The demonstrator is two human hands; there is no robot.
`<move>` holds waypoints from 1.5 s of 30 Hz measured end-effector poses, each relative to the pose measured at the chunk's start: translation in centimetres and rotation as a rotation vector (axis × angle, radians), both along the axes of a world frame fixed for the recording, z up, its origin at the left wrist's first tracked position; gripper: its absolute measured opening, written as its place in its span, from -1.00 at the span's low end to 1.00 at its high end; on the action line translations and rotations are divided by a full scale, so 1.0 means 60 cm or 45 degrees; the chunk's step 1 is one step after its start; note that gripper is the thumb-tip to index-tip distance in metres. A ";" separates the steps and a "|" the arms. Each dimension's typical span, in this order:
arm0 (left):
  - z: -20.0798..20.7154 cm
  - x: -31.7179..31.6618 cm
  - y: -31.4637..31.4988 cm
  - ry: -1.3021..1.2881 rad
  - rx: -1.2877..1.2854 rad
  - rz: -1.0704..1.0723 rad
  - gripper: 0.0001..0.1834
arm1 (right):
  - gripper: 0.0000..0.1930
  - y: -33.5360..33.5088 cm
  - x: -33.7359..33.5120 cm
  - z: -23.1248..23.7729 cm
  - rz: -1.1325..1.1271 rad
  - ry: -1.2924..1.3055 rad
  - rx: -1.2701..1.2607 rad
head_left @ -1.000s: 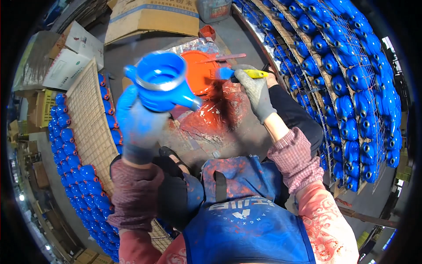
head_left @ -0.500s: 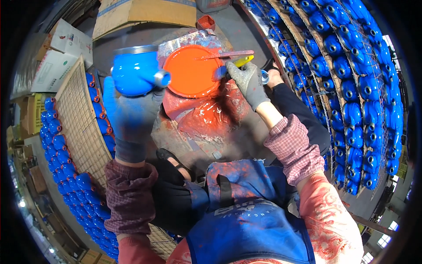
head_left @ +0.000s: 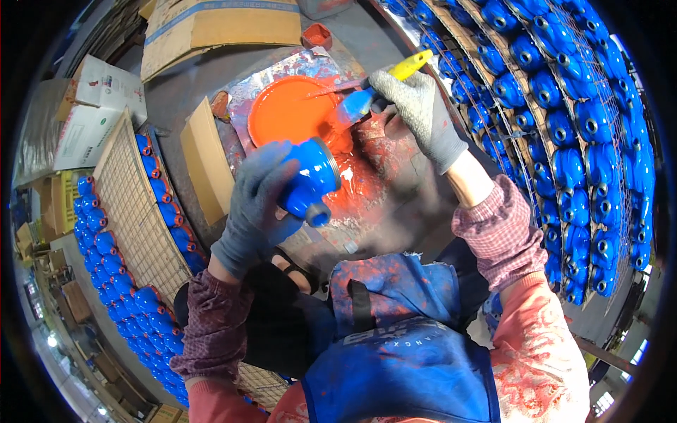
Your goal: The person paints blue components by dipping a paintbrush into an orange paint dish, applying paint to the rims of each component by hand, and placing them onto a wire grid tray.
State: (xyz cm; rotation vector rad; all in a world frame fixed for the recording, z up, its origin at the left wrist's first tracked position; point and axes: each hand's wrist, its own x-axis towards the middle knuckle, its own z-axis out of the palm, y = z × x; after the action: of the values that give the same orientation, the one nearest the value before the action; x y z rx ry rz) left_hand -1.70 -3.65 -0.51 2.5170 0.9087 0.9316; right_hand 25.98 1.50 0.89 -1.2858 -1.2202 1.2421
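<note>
My left hand, in a grey glove, grips a glossy blue metal housing with a round rim and a short side spout, in front of the paint bucket. The rim faces right; the spout points down toward me. In my gloved right hand is a paintbrush with a yellow handle. Its blue part points down-left, and the orange-wet bristles are over the right edge of the round bucket of orange paint. A paint-coated stick lies across the bucket's rim.
Racks of blue housings stand close on my right. On the left, more red-rimmed blue housings flank a wire-mesh panel. Cardboard, a cardboard strip and a small red container lie around the paint-splashed ground.
The blue housing has come right and nearer to me, turned so its rim faces right instead of up. My right hand has moved slightly right and up, the brush handle now tilted more steeply.
</note>
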 end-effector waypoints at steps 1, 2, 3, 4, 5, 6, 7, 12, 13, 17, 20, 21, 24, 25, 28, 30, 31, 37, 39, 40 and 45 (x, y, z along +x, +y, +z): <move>-0.001 0.006 -0.004 0.064 0.019 -0.057 -0.18 | -0.70 0.000 0.002 0.015 0.031 0.063 -0.040; -0.001 0.012 -0.008 0.105 0.032 -0.064 -0.21 | -0.70 0.000 0.007 0.023 0.026 0.062 -0.045; -0.001 0.014 -0.009 0.108 0.029 -0.066 -0.21 | -0.70 0.001 0.009 0.028 0.141 0.003 -0.019; -0.002 0.015 -0.008 0.120 0.032 -0.101 -0.21 | -0.70 0.002 0.011 0.033 0.257 -0.056 0.006; -0.004 0.016 -0.008 0.131 0.035 -0.137 -0.22 | -0.70 0.000 0.009 0.036 0.256 -0.053 0.003; -0.006 0.017 -0.007 0.132 0.033 -0.136 -0.22 | -0.70 -0.001 0.006 0.040 0.278 -0.070 -0.030; -0.009 0.017 -0.006 0.109 0.032 -0.129 -0.21 | -0.70 -0.002 0.002 0.043 0.300 -0.086 -0.063; -0.006 0.013 -0.001 0.096 0.031 -0.016 -0.17 | -0.75 -0.016 -0.009 0.044 0.287 -0.073 0.126; -0.008 0.014 0.001 0.070 0.044 0.034 -0.17 | -0.79 -0.018 -0.009 0.042 0.297 -0.119 0.216; -0.008 0.009 -0.010 -0.081 -0.083 0.225 -0.21 | -0.76 -0.041 -0.019 0.042 0.279 -0.042 0.264; 0.019 0.025 -0.025 -0.305 -0.708 0.416 -0.29 | -0.80 -0.061 -0.022 0.040 0.260 -0.053 0.226; 0.034 0.033 -0.022 -0.309 -0.710 0.414 -0.29 | -0.81 -0.066 -0.022 0.043 0.227 -0.079 0.233; 0.046 0.032 -0.011 -0.777 -1.460 0.435 -0.40 | -0.84 -0.072 -0.008 0.023 0.284 -0.141 0.422; 0.029 0.013 -0.006 -0.949 -1.554 0.362 -0.44 | -0.84 -0.072 -0.008 0.021 0.347 -0.261 0.552; -0.004 -0.005 -0.017 -0.924 -1.445 0.219 -0.51 | -0.83 -0.079 -0.012 0.033 0.361 -0.347 0.695; -0.003 -0.005 -0.022 -0.725 -1.245 0.151 -0.52 | -0.80 -0.079 -0.009 0.029 0.372 -0.427 0.831; 0.007 0.000 -0.021 -1.044 -1.578 0.263 -0.52 | -0.80 -0.078 -0.006 0.028 0.372 -0.426 0.833; 0.028 -0.010 -0.028 -1.980 -2.362 0.031 -0.46 | -0.78 -0.079 0.012 0.014 0.380 -0.321 0.902; 0.032 -0.012 -0.030 -2.017 -2.319 0.020 -0.44 | -0.77 -0.076 0.017 0.002 0.374 -0.275 0.902; 0.034 -0.013 -0.029 -2.000 -2.260 0.061 -0.43 | -0.78 -0.072 0.022 -0.004 0.404 -0.302 0.880; 0.025 -0.020 0.005 -0.289 -0.450 0.157 -0.38 | -0.83 -0.064 0.016 -0.006 0.245 0.008 0.368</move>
State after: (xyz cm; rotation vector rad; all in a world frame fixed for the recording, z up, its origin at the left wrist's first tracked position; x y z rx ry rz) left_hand -2.87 -3.34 0.99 2.0351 1.0590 0.9720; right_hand 26.92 -2.34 0.50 -0.9710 -1.4856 1.1516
